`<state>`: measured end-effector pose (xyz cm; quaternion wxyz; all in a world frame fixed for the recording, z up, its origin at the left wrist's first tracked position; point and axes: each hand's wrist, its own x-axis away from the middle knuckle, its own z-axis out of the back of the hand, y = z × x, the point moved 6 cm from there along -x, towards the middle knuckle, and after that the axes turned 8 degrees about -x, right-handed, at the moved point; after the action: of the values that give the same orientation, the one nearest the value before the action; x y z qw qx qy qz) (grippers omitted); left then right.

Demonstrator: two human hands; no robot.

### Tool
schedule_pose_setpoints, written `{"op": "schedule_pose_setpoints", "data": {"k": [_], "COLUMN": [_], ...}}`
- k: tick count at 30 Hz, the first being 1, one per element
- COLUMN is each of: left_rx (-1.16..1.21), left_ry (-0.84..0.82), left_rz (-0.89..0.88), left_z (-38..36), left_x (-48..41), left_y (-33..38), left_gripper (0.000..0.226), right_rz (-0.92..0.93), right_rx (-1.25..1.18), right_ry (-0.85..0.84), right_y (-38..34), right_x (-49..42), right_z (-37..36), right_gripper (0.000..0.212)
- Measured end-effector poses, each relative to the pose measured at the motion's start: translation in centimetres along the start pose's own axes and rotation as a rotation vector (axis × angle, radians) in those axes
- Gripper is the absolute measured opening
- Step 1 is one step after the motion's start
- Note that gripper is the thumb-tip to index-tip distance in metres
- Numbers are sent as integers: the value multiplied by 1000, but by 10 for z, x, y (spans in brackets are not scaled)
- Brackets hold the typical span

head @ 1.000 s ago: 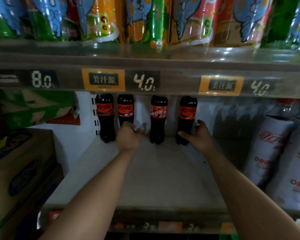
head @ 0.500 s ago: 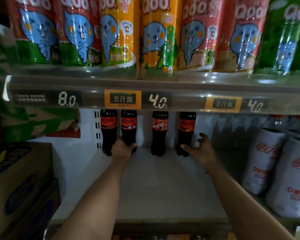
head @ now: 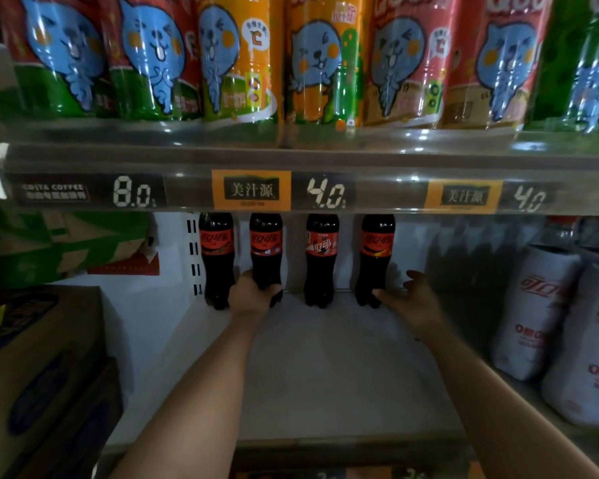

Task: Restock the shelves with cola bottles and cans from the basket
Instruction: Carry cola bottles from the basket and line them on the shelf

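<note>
Below the juices (head: 242, 63), left hand (head: 251, 297) grips second cola bottle (head: 266, 250); right hand (head: 412, 299) spread beside fourth bottle (head: 376, 257).

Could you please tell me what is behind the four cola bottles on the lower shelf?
In the gaps between the cola bottles only the white back wall shows. Anything directly behind each bottle, or behind the left hand, is covered.

Above the orange price label (head: 251, 190) stands a row of Qoo juice bottles (head: 242, 63), red, orange and green; left of it, a dark Costa Coffee tag (head: 54, 192) reading 8.0; far right of it, a second orange label (head: 463, 197); below and left, a green-and-tan carton (head: 66, 243) over brown cardboard boxes (head: 42, 375); below and right, white wrapped packs (head: 540, 312) with red lettering.
</note>
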<state>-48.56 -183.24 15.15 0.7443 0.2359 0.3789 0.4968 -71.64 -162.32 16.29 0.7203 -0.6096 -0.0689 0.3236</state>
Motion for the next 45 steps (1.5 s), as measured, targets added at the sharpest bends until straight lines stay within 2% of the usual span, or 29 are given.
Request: {"op": "schedule_pose_setpoints", "data": {"k": [3,9,15,17,21,23,25,28,34,40,45], "left_rx": [-12,15,196,254,339,400,442,455,576,605,625], "left_ry": [-5,-68,39,32,11,-24,-42,-37,-43,-187,-274], "left_rz": [0,23,25,16,-43,-55,-62,-95,-133,-88,-30], "left_z": [0,5,34,45,63,70,79,99,154,196,238], "left_x": [3,9,39,53,86,108,134,176,267,384,474], "left_y": [2,4,19,27,38,39,39,39,33,-3,-28], "left_gripper": [50,55,43,39,37,31,25,18,1,10,14], "right_rz": [-25,-18,-28,-12,19,-7,22,108,131,27,-22], "right_rx": [-1,-74,-109,-150,-269,-300,-247,-195,-222,-302,-356], "right_ry": [-12,28,128,95,-50,-135,-165,-140,-94,-64,-63], "right_y": [0,-6,-15,-22,-38,-44,-51,-66,-88,-89,-95], "right_x": [1,6,16,26,58,85,114,161,271,409,511], "right_z": [-3,6,17,11,-14,-23,-24,-13,19,45,74], "right_gripper": [84,70,38,27,17,9,14,20,24,28,22]}}
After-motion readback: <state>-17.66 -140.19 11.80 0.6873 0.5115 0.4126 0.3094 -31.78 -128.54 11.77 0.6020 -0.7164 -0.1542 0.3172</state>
